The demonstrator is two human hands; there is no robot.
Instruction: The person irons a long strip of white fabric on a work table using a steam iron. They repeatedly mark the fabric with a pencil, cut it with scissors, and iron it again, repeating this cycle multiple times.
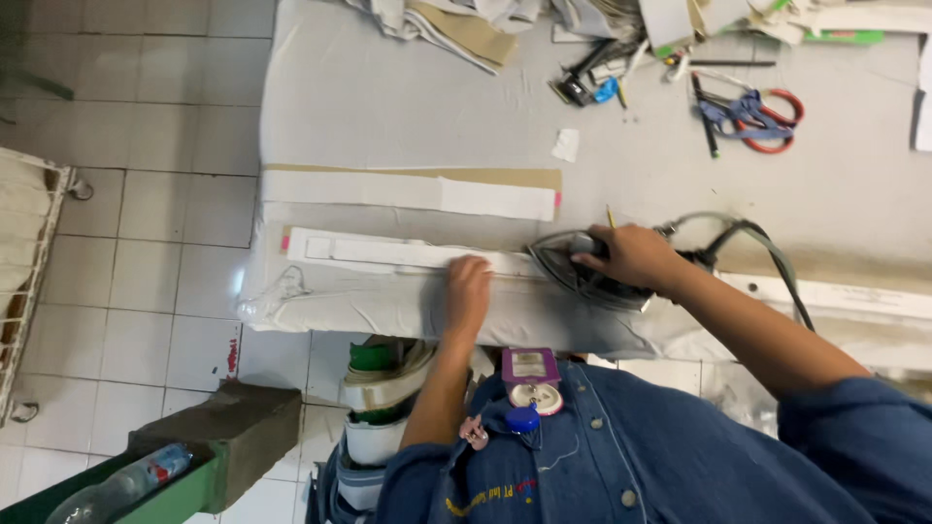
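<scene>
While right hand (631, 255) grips iron (582, 272), left hand (468, 287) flattens white strip (388, 252)

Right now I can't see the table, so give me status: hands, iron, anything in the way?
Right hand gripping iron. Left hand flat on white strip. Cord trails right; path clear.
</scene>
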